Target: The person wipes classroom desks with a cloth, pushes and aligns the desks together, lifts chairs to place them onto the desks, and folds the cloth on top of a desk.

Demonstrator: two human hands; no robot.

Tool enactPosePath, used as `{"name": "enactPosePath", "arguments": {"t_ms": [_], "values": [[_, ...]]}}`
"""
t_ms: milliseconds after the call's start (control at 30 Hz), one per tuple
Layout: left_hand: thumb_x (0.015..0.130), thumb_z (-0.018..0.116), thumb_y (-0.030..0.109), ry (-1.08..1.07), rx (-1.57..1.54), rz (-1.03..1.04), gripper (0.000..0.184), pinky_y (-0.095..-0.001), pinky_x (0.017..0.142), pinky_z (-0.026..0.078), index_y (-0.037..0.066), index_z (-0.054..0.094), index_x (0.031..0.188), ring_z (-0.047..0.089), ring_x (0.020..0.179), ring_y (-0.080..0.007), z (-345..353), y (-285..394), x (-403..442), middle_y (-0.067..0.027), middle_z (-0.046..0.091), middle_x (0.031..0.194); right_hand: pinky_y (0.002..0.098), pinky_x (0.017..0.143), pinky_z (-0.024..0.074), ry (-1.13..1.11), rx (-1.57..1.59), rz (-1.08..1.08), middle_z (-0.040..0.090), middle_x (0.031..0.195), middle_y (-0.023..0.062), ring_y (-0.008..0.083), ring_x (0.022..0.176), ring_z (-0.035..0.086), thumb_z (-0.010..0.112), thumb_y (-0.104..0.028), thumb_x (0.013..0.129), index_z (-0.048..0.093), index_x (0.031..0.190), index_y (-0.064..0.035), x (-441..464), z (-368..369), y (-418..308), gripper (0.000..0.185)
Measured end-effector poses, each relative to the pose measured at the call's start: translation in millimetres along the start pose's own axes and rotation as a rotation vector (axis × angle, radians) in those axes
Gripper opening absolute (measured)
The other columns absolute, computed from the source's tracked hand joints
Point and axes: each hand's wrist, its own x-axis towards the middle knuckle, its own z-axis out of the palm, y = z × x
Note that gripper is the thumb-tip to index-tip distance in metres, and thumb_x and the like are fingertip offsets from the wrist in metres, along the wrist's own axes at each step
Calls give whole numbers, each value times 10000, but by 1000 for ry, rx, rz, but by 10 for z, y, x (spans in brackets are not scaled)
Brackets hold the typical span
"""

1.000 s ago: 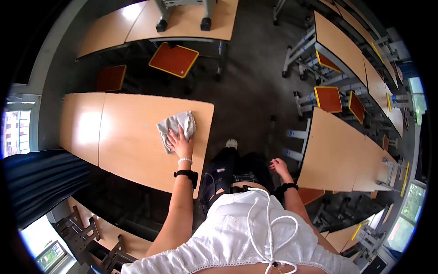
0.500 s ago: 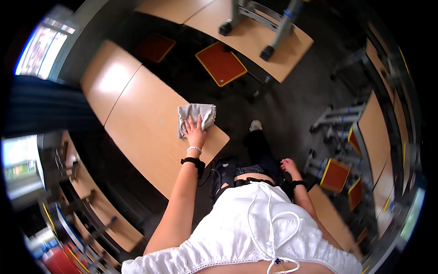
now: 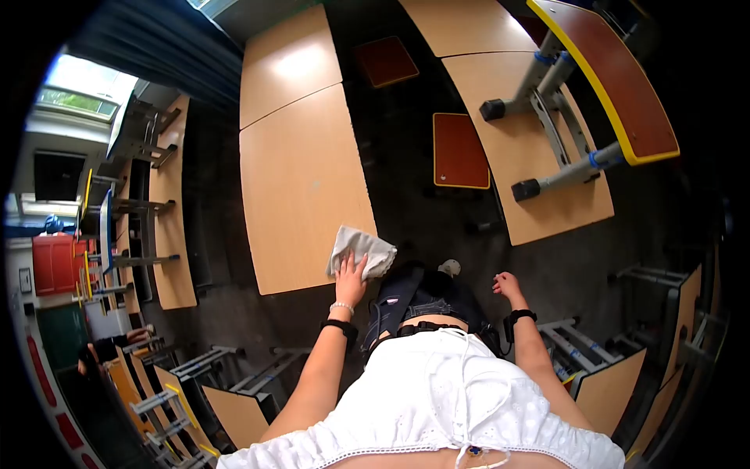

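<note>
A folded light-grey cloth [image 3: 367,248] lies over the near right corner of a pale wood-topped desk [image 3: 301,187], and part of it reaches past the edge. My left hand [image 3: 351,275] grips the cloth, its fingers spread over it from the near side. A beaded bracelet and a black band are on that wrist. Out to the right, above the dark floor, my right hand [image 3: 508,284] hangs with its fingers loosely bent and apart, holding nothing. It touches no furniture.
Across the aisle, an upturned red-brown stool [image 3: 617,78] rests on another desk [image 3: 539,223]. A red-brown stool seat [image 3: 461,150] stands between the desks. Further rows of desks [image 3: 170,234] with upturned stools are on the left. Beyond them a person [image 3: 109,348] is partly visible.
My view has turned, so the desk now runs more straight ahead. My left hand and the cloth have moved nearer to me, to the desk's near corner. My right hand stays low and free.
</note>
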Motion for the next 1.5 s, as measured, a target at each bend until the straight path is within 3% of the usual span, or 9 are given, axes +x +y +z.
{"name": "enactPosePath", "arguments": {"t_ms": [200, 367, 700, 900, 967, 1067, 1167, 1300, 1500], "values": [[667, 578, 73, -10, -253, -24, 612, -402, 980, 223, 222, 373, 1224, 213, 1198, -371, 148, -206, 155, -189, 180, 1330, 261, 445, 445, -150, -112, -129, 539, 580, 79, 142, 478, 531, 494, -177, 803, 535, 763, -13, 248, 338, -297, 174], [656, 594, 191, 42, -76, -179, 732, -532, 930, 235, 262, 235, 1289, 166, 1197, -428, 229, -234, 818, -129, 44, 1373, 298, 484, 454, -172, -181, -277, 560, 592, 97, 167, 505, 557, 510, -178, 784, 540, 756, 3, 183, 538, -459, 185], [752, 531, 284, 123, -290, -281, 550, -545, 937, 171, 329, 308, 1253, 118, 1215, -426, 8, -190, 2337, -150, 56, 1371, 299, 453, 443, -360, -225, 104, 570, 585, 117, 190, 447, 548, 444, -220, 830, 561, 686, 43, 510, -124, -957, 322], [734, 501, 33, 370, -692, -89, 429, -388, 927, 282, 33, 408, 1152, 353, 1130, -331, -410, 941, 2714, -196, 450, 1131, 315, 506, 445, -108, -707, -390, 578, 631, 109, 194, 551, 574, 502, -234, 794, 556, 758, -8, 461, 301, -1300, 235], [738, 480, -1, 381, -884, -49, 412, -332, 871, 354, 18, 412, 1144, 457, 1026, -320, -615, 1479, 2808, -191, 491, 1085, 319, 533, 450, -229, -573, -333, 587, 655, 117, 198, 583, 579, 507, -220, 790, 555, 775, -7, 490, 378, -1465, 219], [718, 477, -19, 449, -819, 238, 419, -314, 900, 343, -1, 437, 1134, 445, 1054, -302, -819, 2282, 2905, -180, 478, 1119, 308, 514, 442, -279, -479, -284, 573, 613, 107, 189, 544, 567, 512, -214, 782, 551, 737, -21, 693, 372, -1489, 201], [650, 575, 68, 238, -275, 639, 556, -453, 935, 269, 85, 406, 1179, 349, 1142, -292, -607, 2890, 2953, -152, 387, 1214, 320, 510, 429, -311, -243, -211, 558, 568, 104, 187, 541, 561, 521, -225, 772, 540, 682, -19, 967, 355, -1427, 226], [642, 613, 166, 32, -511, 686, 666, -521, 956, 179, 172, 320, 1239, 234, 1211, -299, -207, 3182, 2863, -142, 217, 1319, 334, 558, 439, -340, -292, -248, 567, 726, 120, 225, 633, 551, 511, -164, 769, 529, 824, -22, 1322, 402, -1556, 153], [645, 548, 84, 433, -781, 11, 354, -408, 899, 299, 7, 485, 985, 360, 1104, -344, 407, 2368, 3482, -204, 342, 1230, 373, 630, 435, 56, -310, -354, 545, 873, 182, 305, 753, 541, 489, -161, 772, 512, 875, -21, 2547, 981, -1543, 175]]}}
